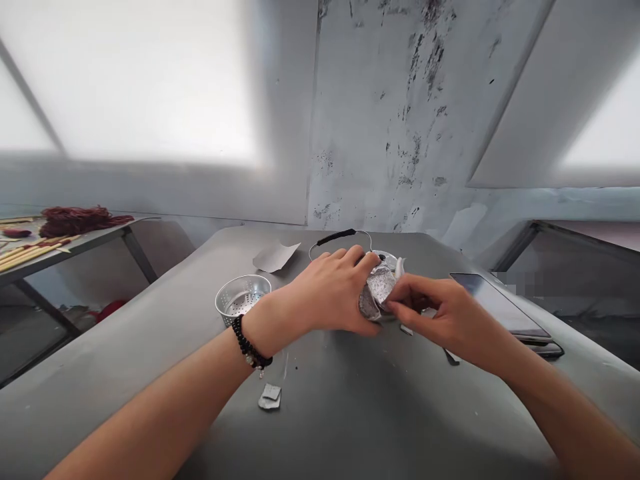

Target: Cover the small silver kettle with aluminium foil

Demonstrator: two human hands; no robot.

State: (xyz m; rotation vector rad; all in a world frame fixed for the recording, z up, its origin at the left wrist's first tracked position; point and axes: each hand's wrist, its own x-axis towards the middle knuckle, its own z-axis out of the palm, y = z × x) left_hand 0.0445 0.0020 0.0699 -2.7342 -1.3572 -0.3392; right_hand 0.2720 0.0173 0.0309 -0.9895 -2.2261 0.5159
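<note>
My left hand (pixel 337 290), with a black beaded bracelet at the wrist, is wrapped round a silver-grey, speckled object (pixel 381 283) with rough, foil-like flaps. My right hand (pixel 435 310) pinches at the near right edge of the same object, thumb and forefinger together. A pale curled strip (pixel 399 268) sticks up beside the right fingers. Just behind rises a thin wire handle with a black grip (pixel 337 237), next to a round metal top (pixel 386 258). The left hand hides most of the object's body, so its kind is unclear.
A perforated metal basket (pixel 243 295) stands left of my left forearm, with a bent grey sheet (pixel 277 257) behind it. Small grey scraps (pixel 270 397) lie in front. Flat dark-edged devices (pixel 503 310) rest at right. A side table holds reddish yarn (pixel 83 221) and sticks (pixel 37 254).
</note>
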